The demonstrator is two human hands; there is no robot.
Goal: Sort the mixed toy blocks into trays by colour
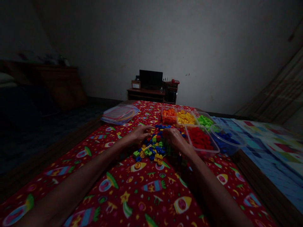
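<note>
Dim room, red rocket-print cloth point(146, 195). Mixed brick pile point(153, 148) lies mid-cloth, toward the far edge. Left hand point(139, 134) and right hand point(174, 138) are curled on the pile; grip cannot be told. Red-brick tub point(208, 153) sits just right.

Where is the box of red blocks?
In the head view, the box of red blocks sits right of centre, just beside the right hand, with the box of blue blocks on its other side.
</note>
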